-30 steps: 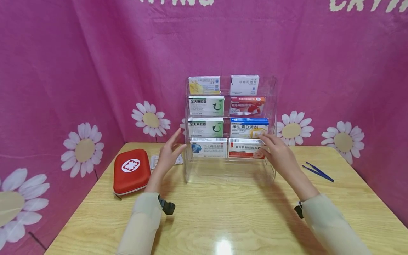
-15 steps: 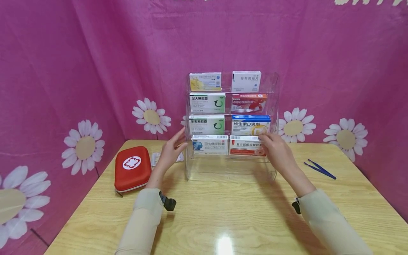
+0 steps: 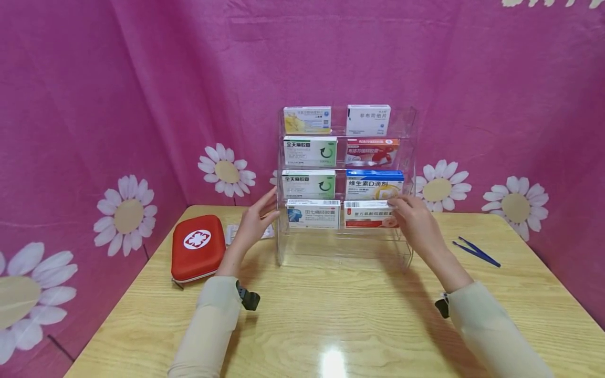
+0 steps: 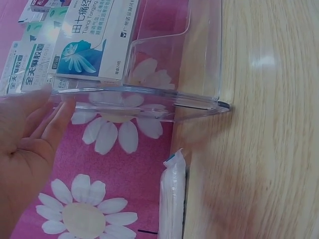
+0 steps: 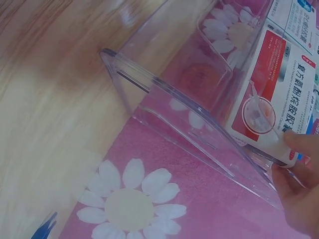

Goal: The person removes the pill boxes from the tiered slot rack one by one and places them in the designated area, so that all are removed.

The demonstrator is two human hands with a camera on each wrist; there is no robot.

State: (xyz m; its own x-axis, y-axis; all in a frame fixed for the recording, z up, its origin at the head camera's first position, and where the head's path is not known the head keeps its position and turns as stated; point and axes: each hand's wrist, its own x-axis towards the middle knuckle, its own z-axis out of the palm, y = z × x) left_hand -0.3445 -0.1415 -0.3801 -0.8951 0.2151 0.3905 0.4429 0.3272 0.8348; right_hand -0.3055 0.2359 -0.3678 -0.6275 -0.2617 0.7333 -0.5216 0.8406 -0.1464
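Note:
A clear tiered rack (image 3: 312,247) holds several medicine boxes in two columns. At its lowest filled tier, on the right, stands a red-and-white medicine box (image 3: 366,218). My right hand (image 3: 419,223) pinches this box by its right end; the right wrist view shows the thumb over its front corner. Left of it is a white-and-blue medicine box (image 3: 312,216). Beside the rack's left wall is my left hand (image 3: 252,224), fingers extended; in the left wrist view the fingertips reach the clear side panel (image 4: 124,90). Just above the pinched box is a blue-topped vitamin D box (image 3: 368,184).
A red zip case (image 3: 198,249) lies on the wooden table (image 3: 302,315) at left. Between it and the rack is a white packet (image 3: 231,231). Blue tweezers (image 3: 477,252) lie at right. A pink flowered curtain (image 3: 246,68) hangs behind.
My left fingers have come closer to the rack's left wall. My right hand stays at the red-and-white box's right end, its fingers drawn closer together. The head view has shifted slightly.

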